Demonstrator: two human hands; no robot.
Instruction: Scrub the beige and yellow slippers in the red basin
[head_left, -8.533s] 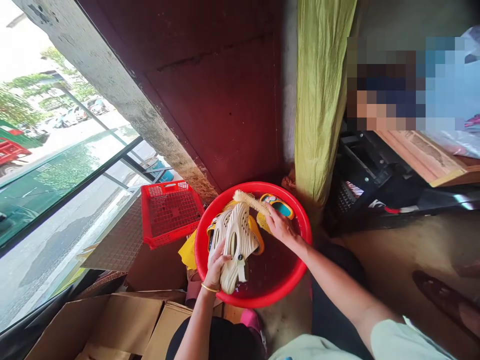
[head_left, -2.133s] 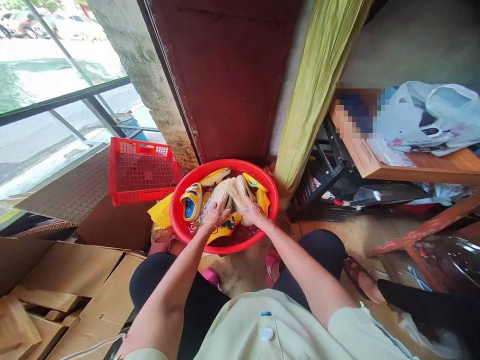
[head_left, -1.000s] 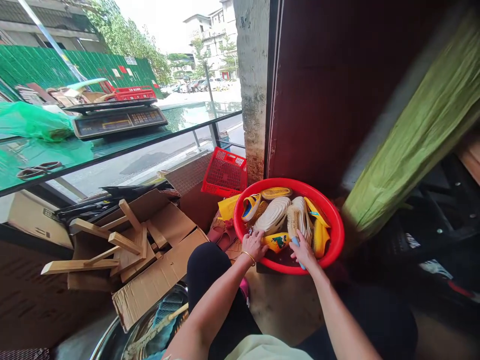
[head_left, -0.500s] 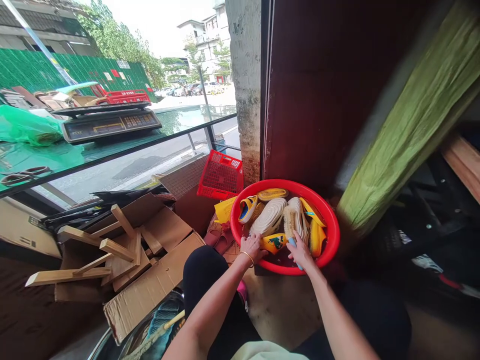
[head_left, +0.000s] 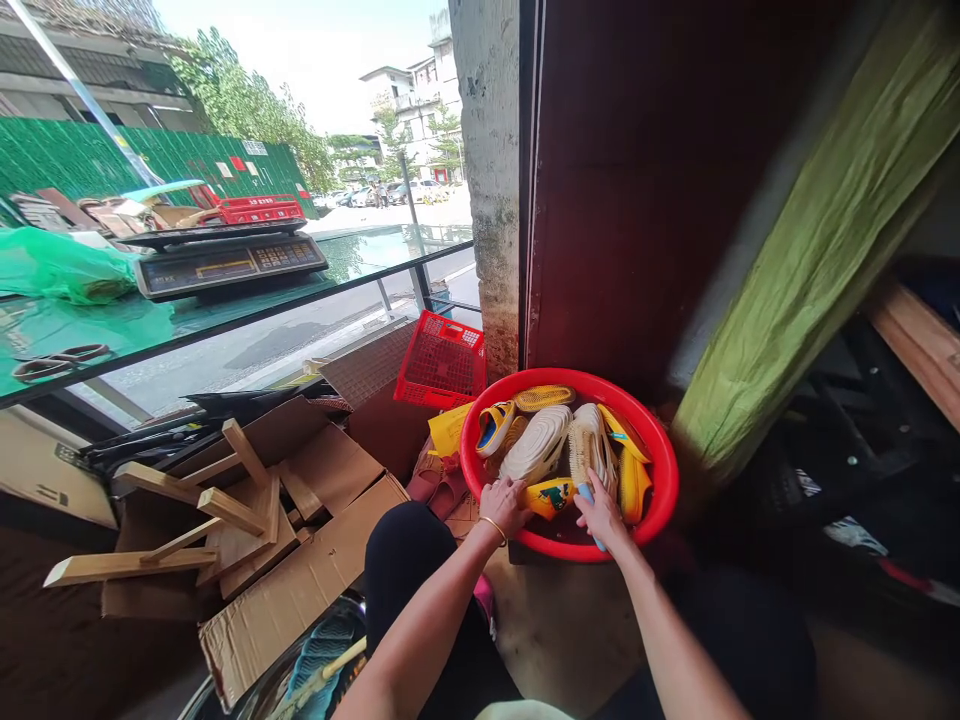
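Note:
A red basin [head_left: 664, 500] holds several yellow and white shoes, some lying sole up. My right hand [head_left: 602, 515] is closed around the blue handle of a scrubbing brush [head_left: 581, 450], whose bristled head lies by a white shoe [head_left: 604, 450] on the basin's right side. At the near left rim, my left hand [head_left: 505, 502] has its fingers bent over the end of a yellow shoe [head_left: 551, 497] with a green and dark picture on it. A white-soled shoe [head_left: 536, 443] rests just beyond that hand.
Behind the basin stand a red crate [head_left: 442, 360] and a wall pillar [head_left: 495, 200]. An upturned wooden stool [head_left: 247, 530] lies on cardboard [head_left: 300, 580] at the left. Green cloth [head_left: 780, 320] hangs at the right. A scale [head_left: 232, 265] sits on the glass counter.
The whole view has shifted slightly, with the basin a little lower in the picture. Both hands keep nearly the same places, the brush still in my right hand.

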